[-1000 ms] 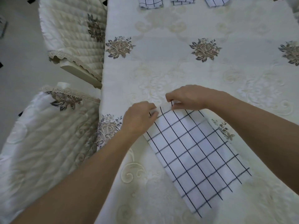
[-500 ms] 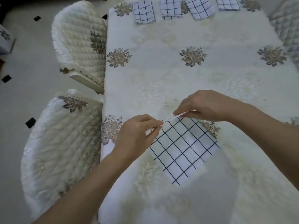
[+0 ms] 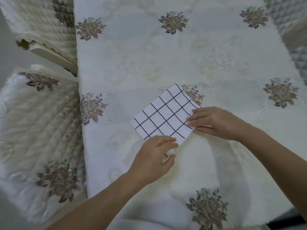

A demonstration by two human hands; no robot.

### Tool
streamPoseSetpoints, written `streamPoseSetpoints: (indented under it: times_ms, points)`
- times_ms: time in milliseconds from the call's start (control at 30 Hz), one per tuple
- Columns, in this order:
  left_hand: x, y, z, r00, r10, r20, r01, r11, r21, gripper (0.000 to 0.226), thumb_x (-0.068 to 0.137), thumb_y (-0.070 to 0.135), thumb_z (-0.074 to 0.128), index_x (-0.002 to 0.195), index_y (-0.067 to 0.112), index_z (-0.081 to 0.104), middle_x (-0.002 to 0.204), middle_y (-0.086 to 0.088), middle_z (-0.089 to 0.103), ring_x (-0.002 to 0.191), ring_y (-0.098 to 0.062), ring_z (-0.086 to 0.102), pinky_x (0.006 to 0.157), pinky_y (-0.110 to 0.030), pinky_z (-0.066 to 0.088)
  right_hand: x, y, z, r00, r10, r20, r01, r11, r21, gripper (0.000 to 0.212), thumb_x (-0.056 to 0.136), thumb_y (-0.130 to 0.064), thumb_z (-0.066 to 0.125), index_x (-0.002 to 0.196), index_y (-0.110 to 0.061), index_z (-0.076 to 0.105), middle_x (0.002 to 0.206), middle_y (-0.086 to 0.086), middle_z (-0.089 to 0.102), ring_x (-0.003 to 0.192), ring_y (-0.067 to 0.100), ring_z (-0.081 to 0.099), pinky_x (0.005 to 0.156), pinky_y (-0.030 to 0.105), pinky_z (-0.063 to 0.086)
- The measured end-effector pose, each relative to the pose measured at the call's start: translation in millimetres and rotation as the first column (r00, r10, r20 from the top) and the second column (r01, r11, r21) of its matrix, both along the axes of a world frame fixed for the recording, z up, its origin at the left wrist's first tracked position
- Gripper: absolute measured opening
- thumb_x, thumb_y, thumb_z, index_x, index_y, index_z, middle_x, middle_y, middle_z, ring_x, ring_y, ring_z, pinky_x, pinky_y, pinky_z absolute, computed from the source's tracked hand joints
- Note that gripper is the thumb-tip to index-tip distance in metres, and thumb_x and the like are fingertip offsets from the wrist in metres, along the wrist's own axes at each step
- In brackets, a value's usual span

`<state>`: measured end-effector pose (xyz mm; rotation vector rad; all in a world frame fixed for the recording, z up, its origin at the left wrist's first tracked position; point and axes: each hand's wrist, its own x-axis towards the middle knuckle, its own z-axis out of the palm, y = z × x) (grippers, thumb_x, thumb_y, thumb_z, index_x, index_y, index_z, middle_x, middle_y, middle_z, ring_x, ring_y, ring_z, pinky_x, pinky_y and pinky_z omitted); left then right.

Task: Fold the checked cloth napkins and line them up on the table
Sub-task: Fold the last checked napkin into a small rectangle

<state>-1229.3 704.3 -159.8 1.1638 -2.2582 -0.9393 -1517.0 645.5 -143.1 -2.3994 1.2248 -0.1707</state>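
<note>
A white napkin with a black check [image 3: 166, 114] lies folded into a small square, turned like a diamond, on the cream embroidered tablecloth [image 3: 166, 52]. My left hand [image 3: 155, 157] pinches the napkin's near corner between thumb and fingers. At the napkin's right corner my right hand [image 3: 214, 122] holds the edge, fingers on top and thumb below. The folded napkins at the table's far end are out of view.
Two chairs with quilted cream covers [image 3: 38, 113] stand along the table's left edge. Another quilted chair [image 3: 292, 29] shows at the upper right. The tablecloth bunches up in folds near the front edge, just below the napkin.
The napkin was folded over from a long strip into a small square. Both hands went from its far edge to its near and right corners. The head tilted down.
</note>
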Motion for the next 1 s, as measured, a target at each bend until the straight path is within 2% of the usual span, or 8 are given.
streamPoseSetpoints:
  times_ms: [133,267,367,433,500,600,800,1000]
  points:
    - [8,0,-22,0.990,-0.111,0.086,0.112,0.994,-0.014,0.038,0.095,0.041,0.059,0.125,0.018,0.066,0.140,0.004,0.056,0.135,-0.014,0.048,0.114,-0.048,0.035,-9,20,-33,1.000,-0.011,-0.028,0.009,0.997,-0.078,0.036,0.097,-0.037,0.061,0.125,-0.016,0.070,0.133,0.001,0.066,0.129,0.027,0.057,0.103,0.049,0.049]
    - [17,-28,-28,0.971,-0.037,0.235,0.084,0.978,-0.192,0.041,0.098,0.031,0.054,0.135,0.013,0.058,0.152,-0.004,0.046,0.144,-0.022,0.037,0.118,-0.049,0.029,3,25,-41,0.984,-0.153,0.090,0.168,0.967,-0.193,0.037,0.094,-0.032,0.056,0.122,-0.012,0.070,0.133,0.006,0.064,0.130,0.029,0.056,0.102,0.053,0.046]
    - [12,-54,-27,0.908,0.042,0.416,0.060,0.972,-0.228,0.057,0.100,0.038,0.041,0.150,0.010,0.040,0.162,-0.006,0.028,0.151,-0.021,0.021,0.122,-0.049,0.021,33,6,-43,0.953,-0.221,0.205,0.271,0.927,-0.260,0.032,0.095,-0.025,0.057,0.119,-0.007,0.070,0.131,0.009,0.064,0.130,0.032,0.056,0.102,0.053,0.046]
    - [5,-67,-30,0.856,0.074,0.511,0.041,0.977,-0.210,0.068,0.101,0.048,0.031,0.157,0.008,0.024,0.166,-0.007,0.015,0.154,-0.021,0.010,0.125,-0.046,0.012,59,-13,-46,0.945,-0.240,0.220,0.296,0.915,-0.275,0.036,0.098,-0.028,0.056,0.126,-0.007,0.066,0.138,0.009,0.060,0.136,0.031,0.049,0.109,0.051,0.041]
    - [-2,-74,-36,0.817,0.107,0.566,0.007,0.981,-0.195,0.074,0.101,0.054,0.024,0.158,0.007,0.014,0.167,-0.007,0.008,0.155,-0.020,0.002,0.125,-0.044,0.008,85,-31,-46,0.957,-0.237,0.166,0.273,0.930,-0.247,0.049,0.102,-0.039,0.048,0.140,-0.009,0.055,0.151,0.008,0.048,0.146,0.029,0.035,0.119,0.048,0.030]
    - [-6,-78,-47,0.781,0.138,0.608,-0.033,0.983,-0.181,0.076,0.101,0.055,0.022,0.159,0.007,0.010,0.167,-0.008,0.005,0.154,-0.019,-0.002,0.125,-0.046,0.010,111,-48,-53,0.978,-0.204,-0.048,0.191,0.961,-0.199,0.065,0.104,-0.054,0.027,0.156,-0.015,0.032,0.165,0.002,0.024,0.154,0.022,0.012,0.125,0.045,0.013]
    - [-2,-74,-55,0.776,0.184,0.603,-0.052,0.972,-0.230,0.079,0.101,0.059,0.026,0.159,0.007,0.008,0.168,-0.007,0.001,0.154,-0.018,-0.003,0.124,-0.047,0.013,94,-59,-73,0.952,-0.176,-0.250,0.124,0.970,-0.210,0.075,0.101,-0.065,0.019,0.161,-0.020,0.013,0.168,-0.001,0.008,0.155,0.019,0.002,0.125,0.045,0.011]
    - [1,-71,-54,0.743,0.222,0.631,-0.098,0.969,-0.226,0.081,0.101,0.061,0.021,0.158,0.006,0.005,0.168,-0.008,-0.003,0.154,-0.019,-0.004,0.124,-0.049,0.012,38,-81,-72,0.899,-0.313,-0.307,0.269,0.947,-0.177,0.080,0.099,-0.068,0.017,0.161,-0.021,0.001,0.169,-0.005,-0.003,0.155,0.017,-0.005,0.125,0.048,0.009]
